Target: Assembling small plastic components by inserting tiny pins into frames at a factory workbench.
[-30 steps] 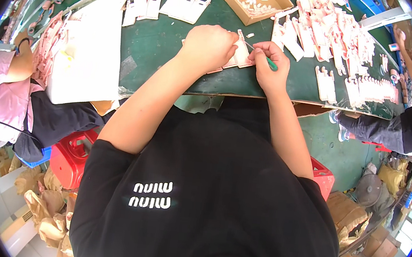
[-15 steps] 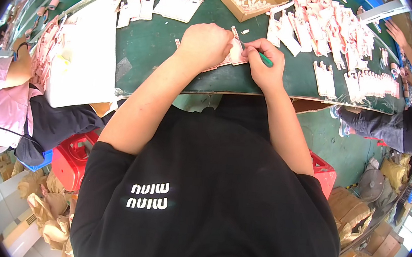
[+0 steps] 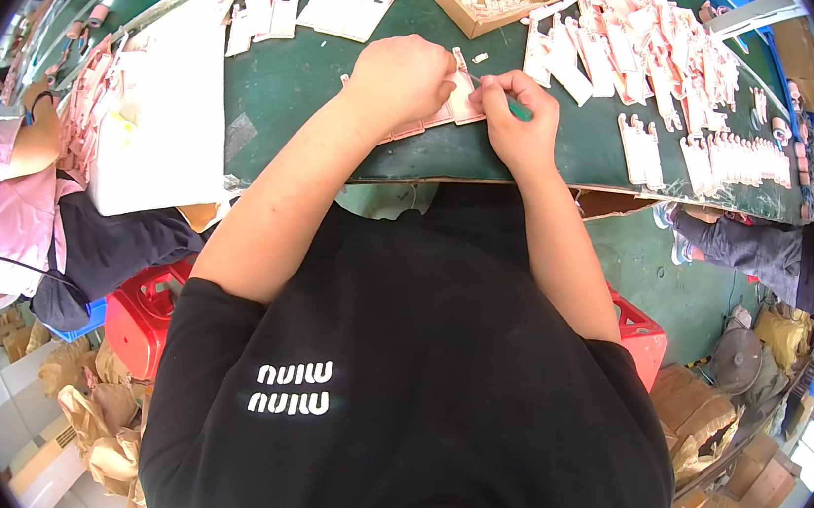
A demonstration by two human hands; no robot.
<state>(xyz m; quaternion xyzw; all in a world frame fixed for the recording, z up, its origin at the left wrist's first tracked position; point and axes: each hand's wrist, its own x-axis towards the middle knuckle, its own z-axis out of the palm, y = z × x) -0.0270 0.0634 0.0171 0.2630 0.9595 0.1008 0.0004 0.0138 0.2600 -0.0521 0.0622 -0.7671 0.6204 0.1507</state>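
Observation:
My right hand (image 3: 523, 127) is closed round a slim green-handled tool (image 3: 519, 110); its tip is mostly hidden by the fingers. It rests at the right edge of a flat pale-pink piece (image 3: 464, 107) with a narrow prong at its top. Closed over the left side of the same row of pieces is my left hand (image 3: 402, 77), its fingertips curled in near the prong. Whatever those fingers pinch cannot be made out. More pink pieces (image 3: 408, 131) lie overlapped beneath the left wrist. A small white part (image 3: 480, 57) lies just beyond the hands.
An open cardboard box (image 3: 470, 28) with small white parts stands at the back. Pink pieces form a large heap (image 3: 637, 50) and rows (image 3: 734, 161) at right, another group (image 3: 348, 10) at back left. A white board (image 3: 168, 120) lies left. Co-workers sit both sides.
Both hands stay at the pink piece, with only small finger shifts. The tool's handle shows less now. The co-worker's arm at the right has drawn back from the table.

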